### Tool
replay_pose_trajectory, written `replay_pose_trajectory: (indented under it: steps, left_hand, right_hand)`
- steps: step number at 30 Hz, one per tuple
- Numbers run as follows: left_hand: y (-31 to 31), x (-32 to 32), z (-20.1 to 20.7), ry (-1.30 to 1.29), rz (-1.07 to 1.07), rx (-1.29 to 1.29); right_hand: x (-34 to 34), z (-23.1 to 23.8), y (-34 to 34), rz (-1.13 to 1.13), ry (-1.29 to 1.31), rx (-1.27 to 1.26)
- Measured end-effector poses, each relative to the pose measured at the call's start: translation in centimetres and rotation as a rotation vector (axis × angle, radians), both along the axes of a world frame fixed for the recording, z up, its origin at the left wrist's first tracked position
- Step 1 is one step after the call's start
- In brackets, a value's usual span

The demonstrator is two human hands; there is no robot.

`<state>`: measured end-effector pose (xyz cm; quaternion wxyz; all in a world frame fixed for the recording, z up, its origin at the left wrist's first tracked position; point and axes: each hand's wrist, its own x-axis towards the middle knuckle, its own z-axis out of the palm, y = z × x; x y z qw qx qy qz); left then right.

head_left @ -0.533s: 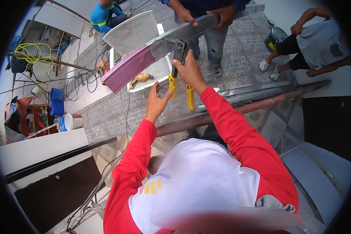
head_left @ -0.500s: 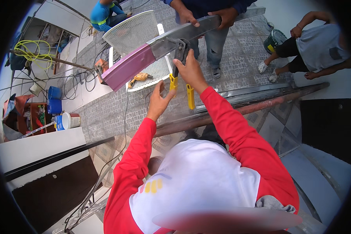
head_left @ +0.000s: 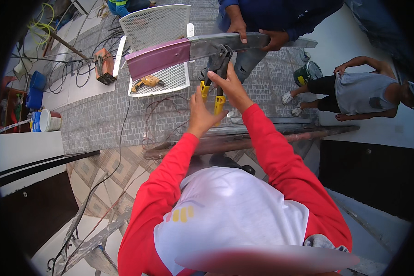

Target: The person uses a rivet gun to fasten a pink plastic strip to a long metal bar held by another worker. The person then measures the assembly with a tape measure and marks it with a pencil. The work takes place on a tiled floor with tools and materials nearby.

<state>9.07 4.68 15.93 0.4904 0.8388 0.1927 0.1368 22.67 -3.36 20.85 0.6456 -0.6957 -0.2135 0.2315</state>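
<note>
Head view: left fisheye of a head-worn pair, facing steeply down and forward; the wearer's shirt (head_left: 237, 209) lies close below, the left hand (head_left: 202, 114) and right hand (head_left: 232, 87) near mid-field, the patterned floor (head_left: 96, 125) farther off, its near edge crossing mid-height.

Red long sleeves run back from the left hand (head_left: 203, 112) and the right hand (head_left: 232, 87), the left sleeve (head_left: 163, 177) and right sleeve (head_left: 285, 158) both plain and reaching the wrists. Between them, nearer the body, the shirt (head_left: 234, 211) has a white torso. Behind the left hand sits a chest print (head_left: 181, 214) of yellow and reddish bars; far behind the right, grey cloth (head_left: 324, 241) lies bunched.
</note>
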Motion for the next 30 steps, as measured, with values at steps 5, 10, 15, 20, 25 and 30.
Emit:
replay_pose_trajectory:
  steps: [5,10,15,20,25,30]
  left_hand:
    - [1.0,0.0,0.2,0.006,-0.002,0.044]
    - [2.2,-1.0,1.2,0.023,-0.161,-0.158]
    - [1.8,-1.9,0.1,0.001,-0.074,-0.178]
    - [2.6,-1.9,-2.0,-0.103,-0.063,-0.317]
    - [3.9,-1.9,-3.3,-0.041,-0.071,-0.310]
    - [4.0,-0.3,-5.1,-0.068,-0.075,-0.984]
  right_hand:
    - [-1.1,-2.0,-0.3,0.185,0.352,-0.047]
    - [-0.2,-1.8,0.6,0.092,0.372,-0.130]
    - [-0.6,-0.9,1.2,0.085,0.336,-0.041]
    - [-1.4,-2.9,3.3,-0.074,0.113,-0.104]
    - [-1.5,-3.5,4.2,-0.142,0.067,-0.145]
    - [-1.5,-1.9,3.1,-0.121,0.036,-0.223]
